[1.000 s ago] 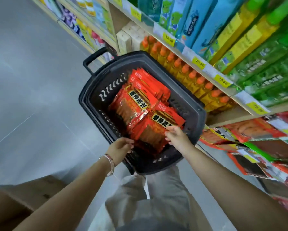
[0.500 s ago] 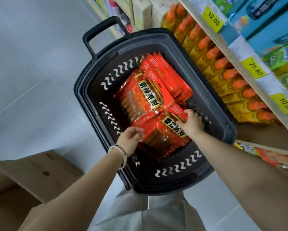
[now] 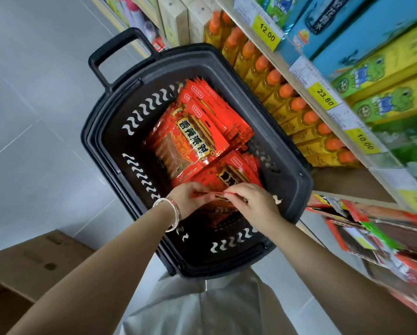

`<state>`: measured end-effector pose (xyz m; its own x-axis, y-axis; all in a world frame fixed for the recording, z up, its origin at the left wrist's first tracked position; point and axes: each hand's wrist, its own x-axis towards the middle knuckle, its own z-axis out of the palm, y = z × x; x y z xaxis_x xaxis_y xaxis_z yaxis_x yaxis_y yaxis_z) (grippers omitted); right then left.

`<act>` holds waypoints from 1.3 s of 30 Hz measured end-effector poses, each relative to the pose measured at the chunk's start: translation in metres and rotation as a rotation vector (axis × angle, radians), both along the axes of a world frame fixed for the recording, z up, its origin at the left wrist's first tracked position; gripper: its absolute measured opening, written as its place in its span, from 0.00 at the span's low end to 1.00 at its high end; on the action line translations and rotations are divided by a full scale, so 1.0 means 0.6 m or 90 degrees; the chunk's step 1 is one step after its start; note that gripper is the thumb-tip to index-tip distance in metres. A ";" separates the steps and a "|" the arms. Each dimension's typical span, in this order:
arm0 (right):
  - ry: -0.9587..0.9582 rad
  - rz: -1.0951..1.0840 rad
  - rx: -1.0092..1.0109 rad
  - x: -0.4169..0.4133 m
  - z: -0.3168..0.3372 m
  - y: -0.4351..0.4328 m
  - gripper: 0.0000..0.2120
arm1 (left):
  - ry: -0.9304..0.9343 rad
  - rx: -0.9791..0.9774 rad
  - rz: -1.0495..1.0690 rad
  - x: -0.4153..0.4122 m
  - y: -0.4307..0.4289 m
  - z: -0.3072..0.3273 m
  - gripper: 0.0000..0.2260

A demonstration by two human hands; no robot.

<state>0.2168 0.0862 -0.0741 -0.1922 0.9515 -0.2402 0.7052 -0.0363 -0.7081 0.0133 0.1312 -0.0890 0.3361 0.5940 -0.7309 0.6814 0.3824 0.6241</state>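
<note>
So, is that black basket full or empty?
Partly full: red snack packets cover much of the floor of the shopping basket, yet its slotted walls rise well above them.

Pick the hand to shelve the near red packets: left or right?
Right, probably. The right hand pinches the near red packets on the side of the basket nearest the shelved packs; the left hand would reach across.
</note>
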 end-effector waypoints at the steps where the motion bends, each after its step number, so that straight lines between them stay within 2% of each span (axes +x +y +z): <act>1: 0.014 -0.020 -0.029 -0.003 0.005 0.004 0.10 | 0.003 -0.025 0.002 -0.002 0.000 0.001 0.08; 4: 0.124 -0.112 -0.210 -0.001 0.010 0.029 0.15 | 0.039 0.004 0.004 -0.015 -0.002 0.001 0.10; 6: 0.183 -0.224 -0.277 0.008 -0.008 0.048 0.14 | 0.109 0.039 0.035 -0.034 -0.005 0.002 0.09; 9: 0.062 -0.308 -0.308 0.033 -0.061 0.073 0.17 | 0.208 0.066 0.068 -0.059 -0.008 -0.003 0.04; 12: -0.081 -0.273 -0.386 0.045 -0.120 0.079 0.18 | 0.229 0.085 0.070 -0.057 -0.005 -0.009 0.03; 15: -0.169 -0.270 -0.496 0.044 -0.152 0.069 0.20 | 0.232 0.098 0.084 -0.047 -0.004 -0.014 0.05; 19: -0.270 -0.243 -0.488 0.043 -0.163 0.045 0.25 | 0.234 0.093 0.074 -0.045 -0.004 -0.015 0.06; 22: -0.298 -0.223 -0.464 0.039 -0.170 0.032 0.28 | 0.234 0.081 0.049 -0.044 -0.003 -0.012 0.06; 24: -0.293 -0.257 -0.433 0.039 -0.176 0.036 0.34 | 0.239 0.089 0.039 -0.044 -0.003 -0.014 0.06; 26: -0.278 -0.297 -0.463 0.043 -0.182 0.049 0.37 | 0.241 0.094 0.042 -0.045 -0.003 -0.016 0.06; 29: -0.283 -0.300 -0.524 0.048 -0.187 0.061 0.29 | 0.239 0.104 0.069 -0.044 -0.005 -0.020 0.08; 35: -0.300 -0.296 -0.470 0.047 -0.170 0.055 0.26 | 0.206 0.108 0.166 -0.039 -0.006 -0.013 0.08; 39: -0.312 -0.183 -0.423 0.050 -0.112 0.051 0.14 | 0.146 0.109 0.279 -0.039 -0.008 0.013 0.04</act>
